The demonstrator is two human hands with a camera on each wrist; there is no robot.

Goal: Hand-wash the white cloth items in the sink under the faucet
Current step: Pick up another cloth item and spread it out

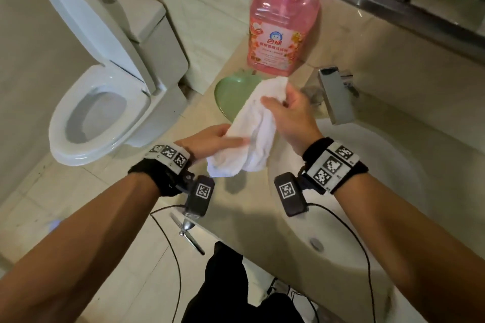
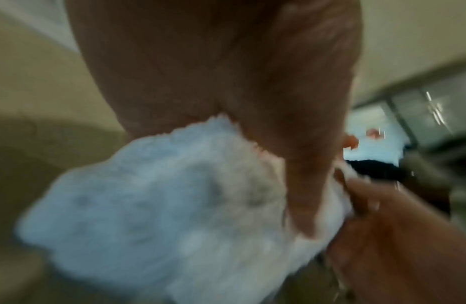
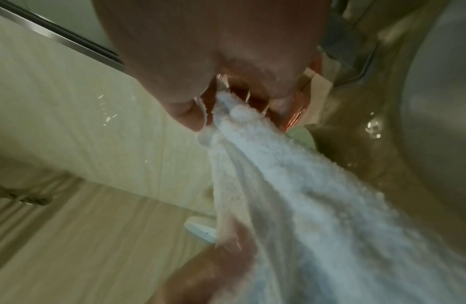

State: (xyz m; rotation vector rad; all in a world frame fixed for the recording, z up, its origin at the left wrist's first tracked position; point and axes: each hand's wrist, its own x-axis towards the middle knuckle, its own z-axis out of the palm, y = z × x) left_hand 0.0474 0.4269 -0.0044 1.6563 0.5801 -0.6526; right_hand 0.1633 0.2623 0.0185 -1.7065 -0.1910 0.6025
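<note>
small tiled bathroom, beige vanity counter (image 1: 233,217) with a white basin (image 1: 393,165) set into it. white terry cloth (image 1: 252,128) held in the air over the counter's left part, just beside the basin's left rim, not under the faucet (image 1: 337,94) and not in the basin. right hand (image 1: 291,113) pinches the cloth's upper end, fingers curled round a bunched fold; left hand (image 1: 210,141) grips the lower part, thumb laid across it. cloth hangs slack between them.

outward: green dish (image 1: 231,92) at the counter's back left behind the cloth, pink detergent bottle (image 1: 283,31) against the back edge. toilet (image 1: 105,102), lid up, off the counter's left end.

risks, as judgement: the loose bottom end hangs over the counter's front edge; a slip of the left grip would drop it toward the floor. a swing of the upper end could knock the dish or bottle. no water visibly running, so the wash still needs the faucet opened.

views: head camera alone shows faucet, basin drain and bottle. right wrist view shows fingers (image 3: 187,115) clamped on the cloth (image 3: 304,185) and droplets on the counter. left wrist view, blurred, shows a greyish patch on the cloth (image 2: 148,205), possibly dirt, possibly shadow.
</note>
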